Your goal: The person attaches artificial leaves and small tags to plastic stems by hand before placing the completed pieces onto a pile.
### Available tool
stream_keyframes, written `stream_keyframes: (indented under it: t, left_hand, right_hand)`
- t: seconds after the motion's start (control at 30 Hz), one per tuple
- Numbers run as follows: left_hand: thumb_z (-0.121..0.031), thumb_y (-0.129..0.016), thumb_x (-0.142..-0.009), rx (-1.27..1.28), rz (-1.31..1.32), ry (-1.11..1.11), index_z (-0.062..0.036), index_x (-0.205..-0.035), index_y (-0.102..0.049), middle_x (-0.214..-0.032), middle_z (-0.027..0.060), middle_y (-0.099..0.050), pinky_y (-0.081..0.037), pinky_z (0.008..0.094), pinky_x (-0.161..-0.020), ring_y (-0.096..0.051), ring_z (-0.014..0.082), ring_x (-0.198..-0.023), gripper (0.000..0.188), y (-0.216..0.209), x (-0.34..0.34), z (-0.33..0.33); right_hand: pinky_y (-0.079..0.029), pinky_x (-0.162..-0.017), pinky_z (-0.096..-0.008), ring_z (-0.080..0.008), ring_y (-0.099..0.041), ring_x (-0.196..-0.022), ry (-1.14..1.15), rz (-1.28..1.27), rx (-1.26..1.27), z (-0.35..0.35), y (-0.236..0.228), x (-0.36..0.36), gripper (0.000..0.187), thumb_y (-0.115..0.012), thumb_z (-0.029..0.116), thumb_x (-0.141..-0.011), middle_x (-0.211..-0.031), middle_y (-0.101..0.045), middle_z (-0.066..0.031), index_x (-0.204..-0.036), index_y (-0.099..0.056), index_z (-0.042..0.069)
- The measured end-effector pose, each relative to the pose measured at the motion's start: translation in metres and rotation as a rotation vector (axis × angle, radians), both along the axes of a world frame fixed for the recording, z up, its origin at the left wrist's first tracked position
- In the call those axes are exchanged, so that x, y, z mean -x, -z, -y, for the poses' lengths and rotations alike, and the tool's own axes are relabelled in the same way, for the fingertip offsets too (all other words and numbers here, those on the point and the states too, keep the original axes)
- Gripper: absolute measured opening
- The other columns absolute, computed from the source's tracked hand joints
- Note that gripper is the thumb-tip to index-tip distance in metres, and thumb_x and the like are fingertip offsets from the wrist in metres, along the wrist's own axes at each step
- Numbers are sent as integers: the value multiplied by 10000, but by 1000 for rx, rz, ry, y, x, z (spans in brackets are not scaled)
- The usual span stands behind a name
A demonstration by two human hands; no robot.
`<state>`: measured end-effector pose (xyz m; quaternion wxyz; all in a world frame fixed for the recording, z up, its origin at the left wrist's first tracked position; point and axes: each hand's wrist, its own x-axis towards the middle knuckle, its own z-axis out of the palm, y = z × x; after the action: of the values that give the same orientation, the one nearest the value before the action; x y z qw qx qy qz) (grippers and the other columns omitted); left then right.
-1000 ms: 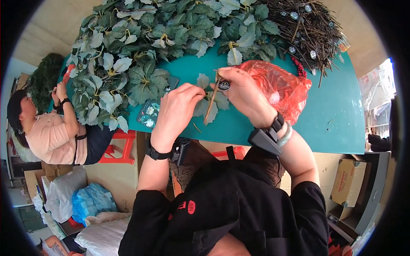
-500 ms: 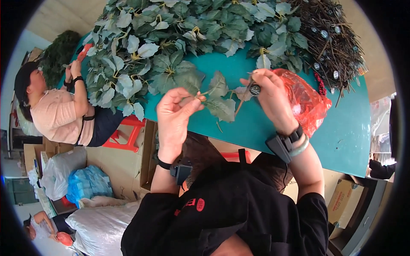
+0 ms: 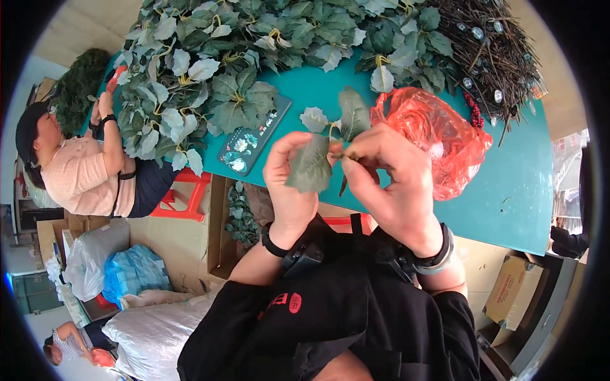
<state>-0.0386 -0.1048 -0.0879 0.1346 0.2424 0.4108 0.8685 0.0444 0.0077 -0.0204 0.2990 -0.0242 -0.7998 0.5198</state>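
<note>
An artificial leaf sprig (image 3: 311, 166) with several green toothed leaves is held between my two hands, above the near edge of the table. My left hand (image 3: 289, 190) is closed, its fingertips pinching the sprig behind a large leaf. Opposite it, my right hand (image 3: 397, 178) is closed too, thumb and forefinger pinching the sprig's stem where the leaves meet. A short piece of thin brown stick (image 3: 344, 184) shows below the pinch. The rest of what the right palm may hold is hidden.
Artificial leaves (image 3: 254, 32) are heaped along the far side of the green table (image 3: 502, 216). A flat dark case with white flowers (image 3: 254, 136), a red plastic bag (image 3: 445, 140) and a pile of brown sticks (image 3: 489, 57) lie there. A co-worker (image 3: 82, 159) sits at left.
My hands have come together; the right moved left and down to the sprig, the left moved right. The flowered case has come into view where the hand and leaves were.
</note>
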Motion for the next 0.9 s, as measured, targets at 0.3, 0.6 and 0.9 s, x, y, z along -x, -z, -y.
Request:
stream_keyframes:
  t: [0.3, 0.6, 0.9]
  left_hand:
    - [158, -592, -772, -224, -137, -29, -11, -1134, -458, -1004, 126, -583, -525, 346, -854, -640, 250, -937, 421, 3, 0, 1]
    - [167, -575, -782, -169, -149, -61, -26, -1158, -438, -996, 138, -584, -514, 379, -883, -630, 252, -950, 444, 7, 2, 6]
    - [120, -593, -799, -201, -171, 10, -46, -1191, -437, -968, 119, -601, -517, 334, -845, -615, 255, -1009, 453, 6, 3, 7]
  right_hand:
    - [-451, -507, -236, -116, -541, -566, 91, -124, -221, 11, 8, 7, 178, -641, -107, -710, -817, -570, -83, -857, -602, -15]
    - [-455, -489, -256, -151, -550, -567, 126, -151, -263, 18, 8, 12, 218, -662, -105, -682, -815, -566, -77, -867, -612, -2]
    - [-463, -495, -286, -196, -563, -587, 211, -225, -363, 19, 11, 11, 240, -673, -109, -635, -805, -563, -86, -832, -603, 9]
